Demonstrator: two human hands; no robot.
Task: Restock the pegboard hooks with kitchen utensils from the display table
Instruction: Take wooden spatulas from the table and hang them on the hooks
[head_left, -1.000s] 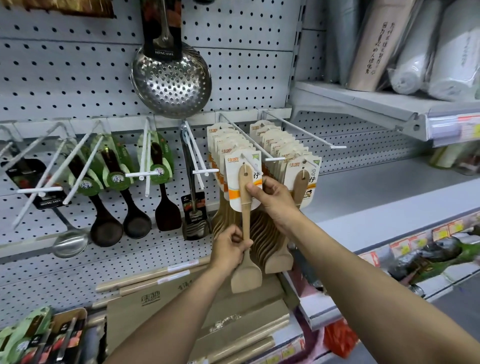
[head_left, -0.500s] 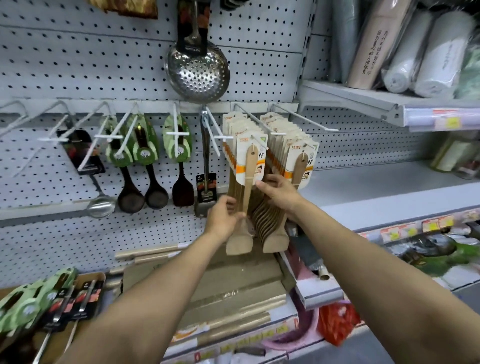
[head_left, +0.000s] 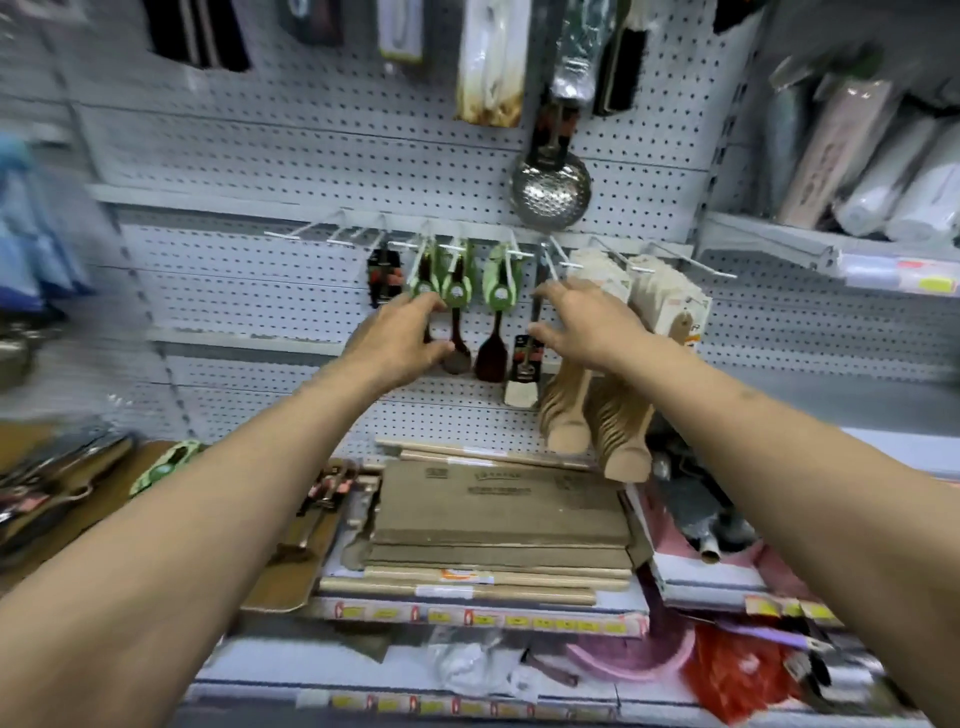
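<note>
Both hands empty: left hand (head_left: 397, 338) loosely spread near green-carded dark spoons (head_left: 456, 291), right hand (head_left: 582, 319) w/ fingers relaxed by pale wooden spatulas (head_left: 566, 410) hanging on pegboard hooks. Spatulas prob. light, stiff; best gripped mid-handle.

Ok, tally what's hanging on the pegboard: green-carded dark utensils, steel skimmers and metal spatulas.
Green-carded dark utensils: 3
Steel skimmer: 1
Metal spatula: 1
Total: 5

Matt wooden spatulas (head_left: 566, 415); shiny perforated metal skimmer (head_left: 551, 191).
</note>
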